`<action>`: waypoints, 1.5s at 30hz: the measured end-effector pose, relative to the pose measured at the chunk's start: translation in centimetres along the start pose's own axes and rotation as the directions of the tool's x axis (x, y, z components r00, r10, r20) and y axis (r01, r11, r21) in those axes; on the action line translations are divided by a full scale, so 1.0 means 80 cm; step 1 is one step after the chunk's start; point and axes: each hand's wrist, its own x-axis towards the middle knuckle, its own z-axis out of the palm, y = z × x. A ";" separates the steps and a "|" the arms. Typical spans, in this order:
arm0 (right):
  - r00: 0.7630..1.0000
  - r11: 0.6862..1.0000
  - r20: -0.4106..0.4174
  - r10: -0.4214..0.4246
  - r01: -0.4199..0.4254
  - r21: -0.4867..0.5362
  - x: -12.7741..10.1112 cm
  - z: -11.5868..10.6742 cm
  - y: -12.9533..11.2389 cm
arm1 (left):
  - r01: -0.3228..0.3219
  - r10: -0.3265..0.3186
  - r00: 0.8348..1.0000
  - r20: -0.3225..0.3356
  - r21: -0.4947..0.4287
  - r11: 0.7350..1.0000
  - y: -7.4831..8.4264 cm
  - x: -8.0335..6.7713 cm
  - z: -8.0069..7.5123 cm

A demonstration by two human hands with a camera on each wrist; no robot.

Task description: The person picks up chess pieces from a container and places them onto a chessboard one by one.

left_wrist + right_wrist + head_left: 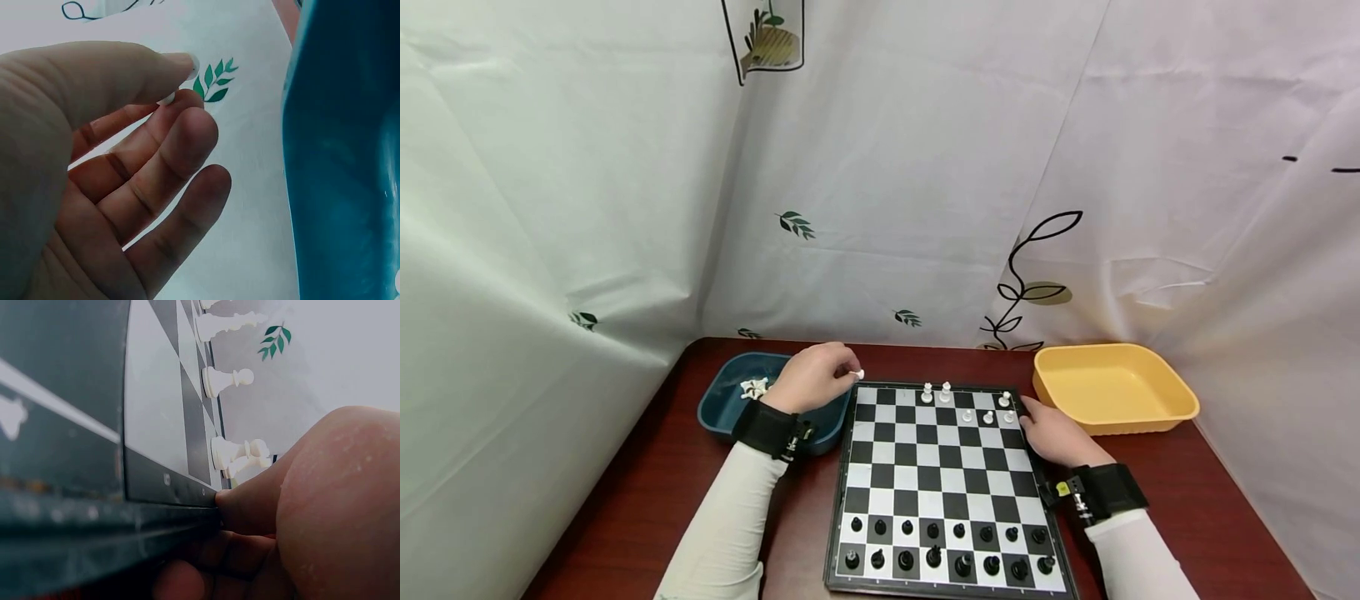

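Observation:
Between thumb and fingertips, my left hand (815, 377) pinches a small white chess piece (860, 375), just off the board's far left corner. In the left wrist view the fingers mostly cover that piece (195, 66), so its kind is hidden. My right hand (1060, 433) grips the right edge of the chessboard (927, 455), thumb on the rim and fingers below it. Several white pieces stand at the far right of the board, among them a white pawn (228, 380) and a taller white piece (946, 392). Black pieces (933, 557) fill the two near rows.
A blue tray (715, 417) holding loose white pieces (754, 388) lies left of the board, under my left hand. A yellow tray (1116, 350) is at the back right, beyond my right hand. Behind the brown table (647, 500) hangs a white patterned cloth (880, 208).

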 end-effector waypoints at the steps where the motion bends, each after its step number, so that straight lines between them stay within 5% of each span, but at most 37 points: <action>1: 1.000 1.000 0.000 0.001 -0.001 0.001 0.000 0.001 0.000 | -0.005 0.005 1.000 0.000 0.001 1.000 0.002 0.001 0.001; 20: 1.000 1.000 -0.004 -0.005 0.005 -0.009 0.001 0.000 -0.001 | -0.128 0.128 0.991 0.035 0.020 0.992 0.042 0.022 0.023; 32: 1.000 1.000 -0.003 -0.007 0.007 -0.007 -0.001 0.002 0.001 | -0.244 0.236 0.965 0.112 0.066 0.968 0.073 0.042 0.048; 45: 1.000 1.000 -0.005 -0.006 0.006 -0.020 -0.001 0.001 -0.002 | -0.270 0.243 0.950 0.196 0.124 0.955 0.097 0.062 0.078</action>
